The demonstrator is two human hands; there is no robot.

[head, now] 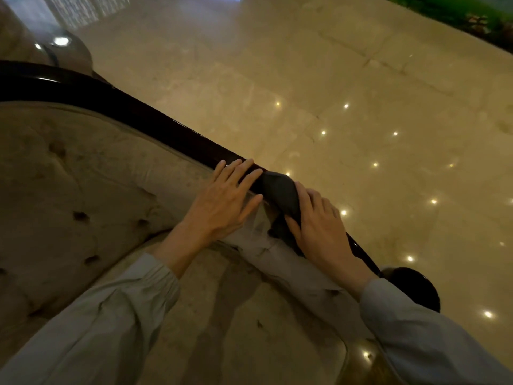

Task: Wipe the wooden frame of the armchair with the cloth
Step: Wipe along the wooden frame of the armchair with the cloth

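The armchair's dark glossy wooden frame (155,118) runs as a curved rail from upper left down to a rounded arm end (416,287) at lower right. A dark grey cloth (280,193) is draped over the rail near the middle. My right hand (322,229) presses on the cloth and grips it against the rail. My left hand (224,201) lies flat just left of the cloth, fingers spread, fingertips resting on the rail and palm over the upholstery edge.
Beige tufted upholstery (72,190) fills the left, with the seat cushion (249,315) below my arms. Polished marble floor (361,93) with light reflections lies beyond the rail. Another piece of furniture (55,43) stands at the upper left. Greenery (472,15) borders the top right.
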